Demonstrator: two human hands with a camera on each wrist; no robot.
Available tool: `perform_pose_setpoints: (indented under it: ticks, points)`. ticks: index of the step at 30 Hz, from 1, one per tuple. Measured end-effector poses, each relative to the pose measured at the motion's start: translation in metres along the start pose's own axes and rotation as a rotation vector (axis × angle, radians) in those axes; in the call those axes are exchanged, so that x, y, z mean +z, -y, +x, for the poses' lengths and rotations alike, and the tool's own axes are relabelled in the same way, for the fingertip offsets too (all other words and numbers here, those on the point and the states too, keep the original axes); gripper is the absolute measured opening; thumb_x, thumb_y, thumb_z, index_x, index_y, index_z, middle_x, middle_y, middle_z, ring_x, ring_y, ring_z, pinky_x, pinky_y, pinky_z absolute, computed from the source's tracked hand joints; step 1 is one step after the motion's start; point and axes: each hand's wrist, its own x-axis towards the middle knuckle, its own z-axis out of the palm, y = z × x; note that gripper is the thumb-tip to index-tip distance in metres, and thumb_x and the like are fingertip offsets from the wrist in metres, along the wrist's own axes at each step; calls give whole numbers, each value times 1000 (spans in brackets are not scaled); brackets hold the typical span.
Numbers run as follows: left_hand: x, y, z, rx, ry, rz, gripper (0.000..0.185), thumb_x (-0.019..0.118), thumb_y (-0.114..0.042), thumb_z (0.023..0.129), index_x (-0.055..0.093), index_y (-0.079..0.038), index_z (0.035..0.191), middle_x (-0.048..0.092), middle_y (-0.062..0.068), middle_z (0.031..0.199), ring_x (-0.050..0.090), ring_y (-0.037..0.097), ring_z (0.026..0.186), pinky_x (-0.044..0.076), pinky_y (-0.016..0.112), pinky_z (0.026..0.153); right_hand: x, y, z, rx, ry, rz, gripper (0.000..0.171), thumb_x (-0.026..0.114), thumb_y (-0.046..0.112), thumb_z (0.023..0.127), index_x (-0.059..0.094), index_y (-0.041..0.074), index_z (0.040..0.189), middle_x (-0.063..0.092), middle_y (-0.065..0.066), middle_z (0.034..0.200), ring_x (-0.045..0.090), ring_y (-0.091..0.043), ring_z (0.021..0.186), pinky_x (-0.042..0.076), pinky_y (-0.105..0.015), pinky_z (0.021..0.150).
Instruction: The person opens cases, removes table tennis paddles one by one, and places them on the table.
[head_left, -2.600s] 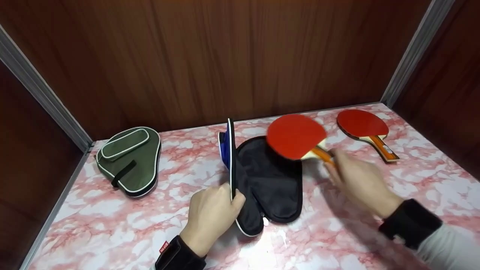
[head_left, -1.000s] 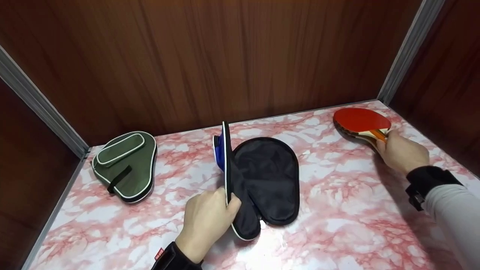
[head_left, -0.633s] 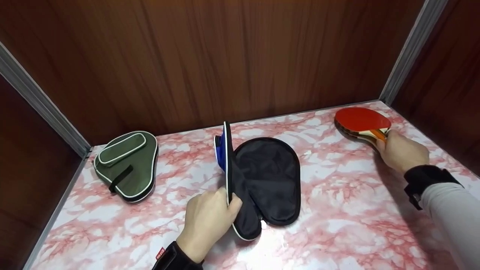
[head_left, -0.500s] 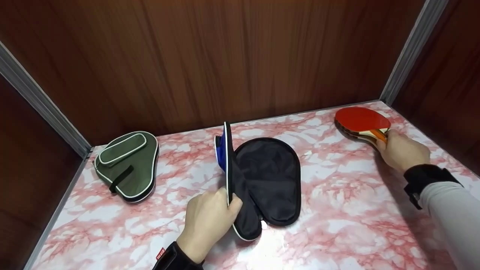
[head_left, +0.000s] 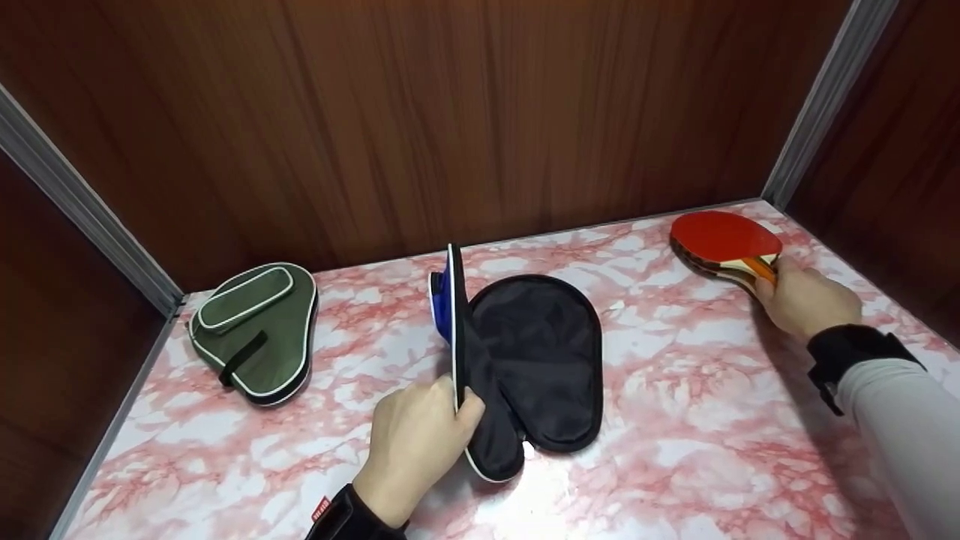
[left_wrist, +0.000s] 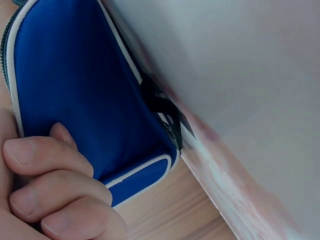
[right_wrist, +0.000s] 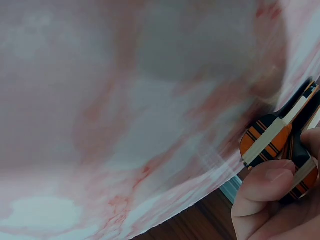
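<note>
Writing: red tag (head_left: 323, 510) on left cuff, unreadable | case (head_left: 525, 360) plain

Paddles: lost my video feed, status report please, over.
Right hand grips stacked paddles by handles, far right. Left hand holds blue case flap open. Nothing between them.

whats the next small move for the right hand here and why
Probably lift the two stacked paddles off the table and carry them toward the open black-lined case. The right hand grips both handles together at the far right, well apart from the case, while the left hand holds the blue flap upright, leaving the interior bare.
</note>
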Motion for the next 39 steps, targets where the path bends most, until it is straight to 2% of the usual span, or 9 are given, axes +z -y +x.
perform_pose_setpoints:
  ticks: [10, 15, 18, 20, 24, 26, 29, 33, 39]
  points:
    - [-3, -5, -2, -3, -3, -5, 36, 73, -27, 92, 53, -16, 64, 50, 2, 52, 59, 31, 48, 39, 44, 43, -3, -4, -4, 14, 37, -12, 57, 53, 34, 113, 39, -14, 142, 62, -44, 108, 65, -62, 92, 53, -77, 77]
    - [-5, -9, -1, -2, -5, -14, 38, 72, -27, 93, 50, -18, 63, 51, 2, 51, 60, 32, 48, 39, 43, 44, -5, -1, -12, 59, 25, -26, 62, 55, 41, 112, 40, -13, 139, 59, -46, 110, 63, -64, 94, 53, -75, 74]
    - [-7, -12, 2, -10, -1, -27, 39, 71, -31, 97, 52, -19, 66, 56, 4, 53, 63, 33, 51, 40, 44, 45, -8, 5, -19, 82, -39, -43, 63, 57, 44, 111, 42, -13, 136, 51, -47, 111, 61, -65, 88, 50, -76, 71]
    - [-8, -16, 4, -8, -7, -37, 37, 72, -34, 100, 55, -19, 71, 57, 2, 54, 65, 33, 53, 41, 44, 46, -9, 11, -23, 70, -125, -49, 62, 60, 41, 110, 44, -14, 134, 45, -48, 111, 60, -66, 81, 49, -77, 66]
    - [-7, -28, 8, 23, -35, -69, 30, 75, -37, 100, 59, -15, 88, 53, -2, 56, 61, 28, 51, 41, 43, 46, -11, 32, -29, -22, -277, -24, 55, 65, 35, 109, 49, -14, 128, 41, -44, 112, 57, -64, 82, 48, -76, 61]
    - [-4, -36, 11, 42, -48, -80, 28, 76, -35, 98, 60, -12, 95, 52, -2, 57, 59, 28, 49, 41, 44, 46, -10, 45, -31, -88, -310, -2, 52, 67, 33, 109, 52, -14, 128, 44, -42, 113, 55, -64, 90, 48, -75, 62]
    - [2, -48, 16, 55, -33, -98, 26, 75, -30, 96, 61, -8, 101, 52, -1, 58, 56, 27, 48, 42, 45, 46, -5, 69, -36, -176, -294, 25, 52, 67, 33, 109, 56, -13, 132, 49, -40, 116, 52, -62, 102, 50, -74, 68]
    - [12, -64, 25, 37, 63, -111, 24, 72, -30, 96, 63, -9, 105, 56, 2, 61, 60, 29, 51, 48, 46, 50, 2, 99, -48, -235, -219, 49, 55, 66, 38, 110, 60, -10, 137, 53, -38, 125, 54, -60, 113, 51, -75, 80]
    - [30, -82, 36, 57, 178, -18, 26, 70, -32, 92, 67, -9, 104, 69, 12, 71, 70, 37, 62, 52, 51, 54, 12, 139, -67, -283, -105, 94, 54, 65, 43, 110, 63, -3, 139, 57, -32, 128, 60, -53, 114, 51, -71, 93]
